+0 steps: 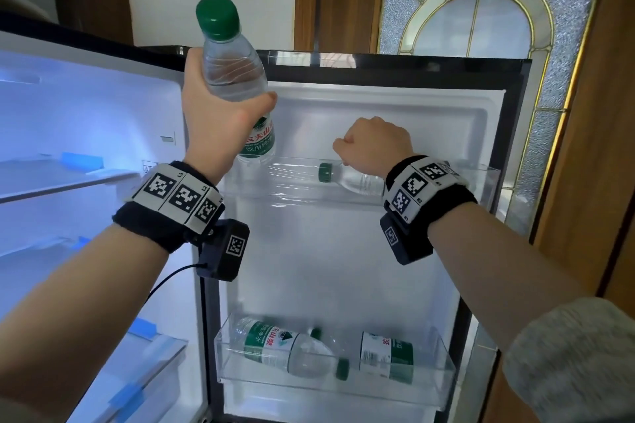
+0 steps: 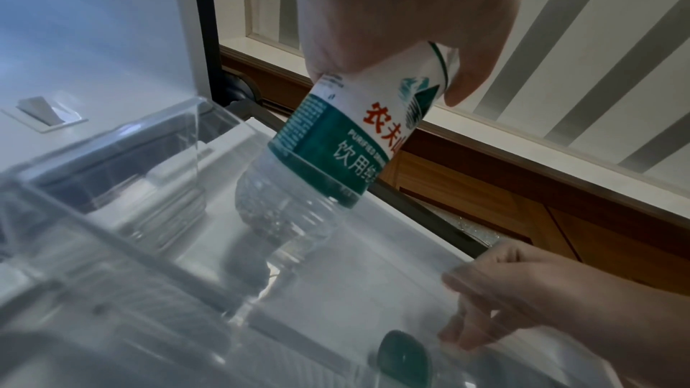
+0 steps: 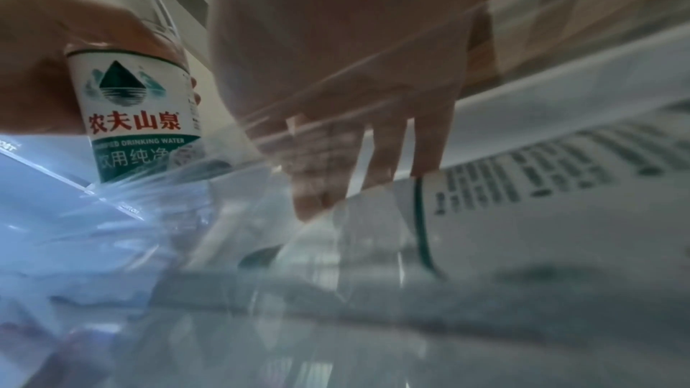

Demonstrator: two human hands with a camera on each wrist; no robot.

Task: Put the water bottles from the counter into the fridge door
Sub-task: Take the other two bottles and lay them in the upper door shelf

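Note:
My left hand (image 1: 220,113) grips a clear water bottle (image 1: 233,72) with a green cap and a green-white label. It stands upright, its base dipping into the left end of the clear upper door bin (image 1: 281,182). The left wrist view shows that bottle (image 2: 336,143) tilted over the bin. My right hand (image 1: 374,141) reaches into the same bin, its straight fingers (image 3: 336,158) touching a second bottle (image 1: 357,178) that lies on its side, cap pointing left. Two more bottles (image 1: 281,347) (image 1: 385,354) lie in the lower door bin (image 1: 309,385).
The fridge door stands open on the right, with the lit fridge interior and its glass shelves (image 1: 68,178) and drawer (image 1: 137,371) on the left. Behind the door is a wooden door with a stained-glass pane (image 1: 481,10).

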